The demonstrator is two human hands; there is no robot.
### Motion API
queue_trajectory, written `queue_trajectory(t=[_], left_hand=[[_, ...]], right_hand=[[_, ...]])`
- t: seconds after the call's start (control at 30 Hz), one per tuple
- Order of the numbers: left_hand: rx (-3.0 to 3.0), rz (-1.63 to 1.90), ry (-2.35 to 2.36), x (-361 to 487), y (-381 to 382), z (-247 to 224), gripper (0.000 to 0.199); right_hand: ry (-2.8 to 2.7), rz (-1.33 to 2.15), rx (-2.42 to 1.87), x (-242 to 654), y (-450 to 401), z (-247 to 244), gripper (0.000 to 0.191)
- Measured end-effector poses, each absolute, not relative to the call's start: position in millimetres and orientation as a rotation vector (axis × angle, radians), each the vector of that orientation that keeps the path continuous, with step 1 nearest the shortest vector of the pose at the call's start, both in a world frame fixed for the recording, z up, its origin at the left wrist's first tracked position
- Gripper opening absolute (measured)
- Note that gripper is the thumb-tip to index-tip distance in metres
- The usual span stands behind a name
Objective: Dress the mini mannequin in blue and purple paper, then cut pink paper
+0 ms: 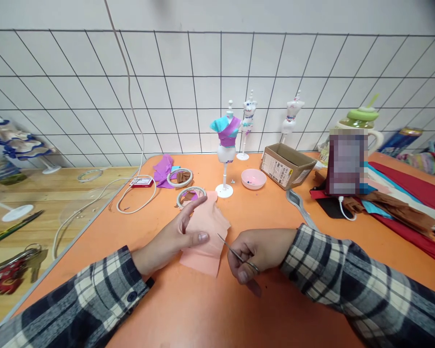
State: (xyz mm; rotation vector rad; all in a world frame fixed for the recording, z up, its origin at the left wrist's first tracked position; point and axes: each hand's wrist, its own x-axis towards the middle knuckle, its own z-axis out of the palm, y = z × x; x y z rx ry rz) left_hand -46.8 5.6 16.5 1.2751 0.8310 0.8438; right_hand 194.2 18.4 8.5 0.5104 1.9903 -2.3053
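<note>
A piece of pink crepe-like material [206,232] lies near the middle of the orange table. My left hand [179,237] holds its left side, the thumb on top and the index finger stretched toward the back; the other fingers are hidden beneath it. Small scissors [239,256] are in my right hand [248,256], their tip at the material's right part. The fingers of that hand are curled round the handles. Behind the material stands a small white mannequin [226,153] with turquoise and purple strips wrapped over its chest.
Two tape rolls [180,178] [191,197] lie behind my left hand. A pink bowl [253,179], a cardboard box [286,166] and a phone [348,162] stand to the right. A white cable [121,211] loops at left; coloured strips [406,212] lie at right.
</note>
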Motion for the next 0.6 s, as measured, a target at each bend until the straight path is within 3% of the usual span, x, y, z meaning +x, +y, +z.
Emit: queue_trajectory(t=[0.13,0.27,0.33,0.6], left_hand=[[1.342,0.815,0.802,-46.6,1.3,17.8,0.097],[1.32,0.659,0.729,-48.0,2.1,13.8,0.042],[1.341,0.602,0.73,-49.8,5.3,12.9,0.028],[1.467,0.729,0.665,-53.4,11.4,16.0,0.037]], right_hand=[[1.915,-2.41,0.406,187.9,13.7,7.9,0.042],[1.81,-2.462,0.249,183.0,12.1,5.9,0.044],[1.78,-2.457,0.23,183.0,12.0,5.3,0.041],[1.697,-2.504,0.245,182.5,7.2,6.0,0.044]])
